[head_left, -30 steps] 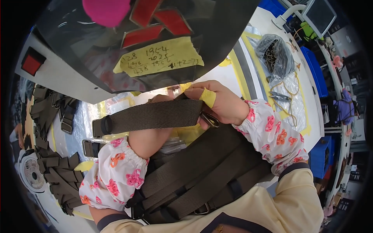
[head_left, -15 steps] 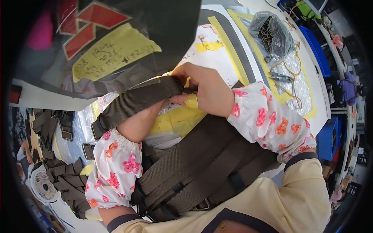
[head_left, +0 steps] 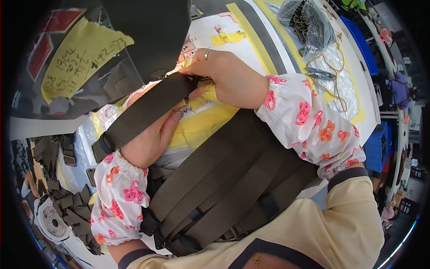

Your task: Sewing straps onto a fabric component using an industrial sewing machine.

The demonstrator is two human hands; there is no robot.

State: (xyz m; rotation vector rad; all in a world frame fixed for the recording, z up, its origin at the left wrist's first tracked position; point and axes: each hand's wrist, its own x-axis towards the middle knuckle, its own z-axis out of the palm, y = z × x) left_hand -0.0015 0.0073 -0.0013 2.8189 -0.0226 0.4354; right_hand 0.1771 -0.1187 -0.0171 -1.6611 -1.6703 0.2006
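A dark olive webbing strap [head_left: 150, 110] runs slantwise across my left forearm, with a buckle at its lower left end. My right hand [head_left: 228, 80] pinches the strap's upper end between thumb and fingers. Yellow wrapping covers one of that hand's fingertips, and a ring sits on another finger. Under the strap lies my left hand [head_left: 150, 136], its thumb along the strap's lower edge and its other fingers mostly hidden. More wide straps [head_left: 224, 175] of the same webbing lie heaped across my lap, with dark buckles among them.
A dark machine body [head_left: 148, 36] with a taped yellow note rises at upper left. Grey-handled snips [head_left: 320, 74] and a bag of metal hardware [head_left: 309, 27] lie at upper right. Further straps [head_left: 74, 206] and a small white fan [head_left: 49, 219] are at lower left.
My hands and the strap have shifted up and left in the picture, and the view itself has moved a little. More of my left thumb shows beside the strap.
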